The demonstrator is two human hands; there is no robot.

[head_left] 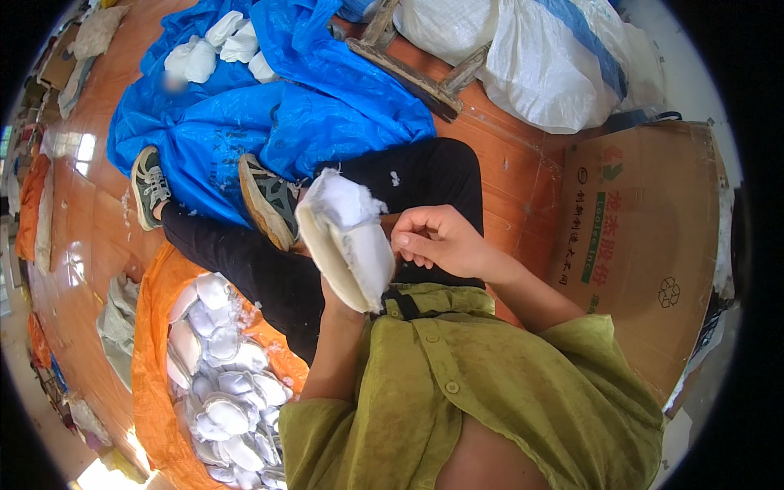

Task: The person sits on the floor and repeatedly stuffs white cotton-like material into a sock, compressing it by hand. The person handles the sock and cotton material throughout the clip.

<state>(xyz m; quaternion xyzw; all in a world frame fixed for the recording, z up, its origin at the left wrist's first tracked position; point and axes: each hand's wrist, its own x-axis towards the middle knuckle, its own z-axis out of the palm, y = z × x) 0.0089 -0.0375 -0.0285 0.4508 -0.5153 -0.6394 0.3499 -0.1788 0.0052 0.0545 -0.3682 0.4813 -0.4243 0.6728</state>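
Observation:
A white padded, slipper-shaped piece (363,249) with a cream edge and fluffy fibres at its top stands upright over my lap. My left hand (333,302) grips it from below and behind; most of those fingers are hidden by the piece. Close to its right edge, my right hand (445,241) has its fingers curled and thumb against the index finger. Whatever that pinch holds is too small to tell. An orange sack (155,359) on my left is full of similar white pieces (229,412).
Ahead of my crossed legs lies a blue woven sheet (269,106) with several white bundles (237,41). A wooden stool (441,94) lies beyond. Bulging white sacks (547,73) stand at the far right, above a large cardboard box (629,245). Fibre scraps dot the tiled floor (94,196).

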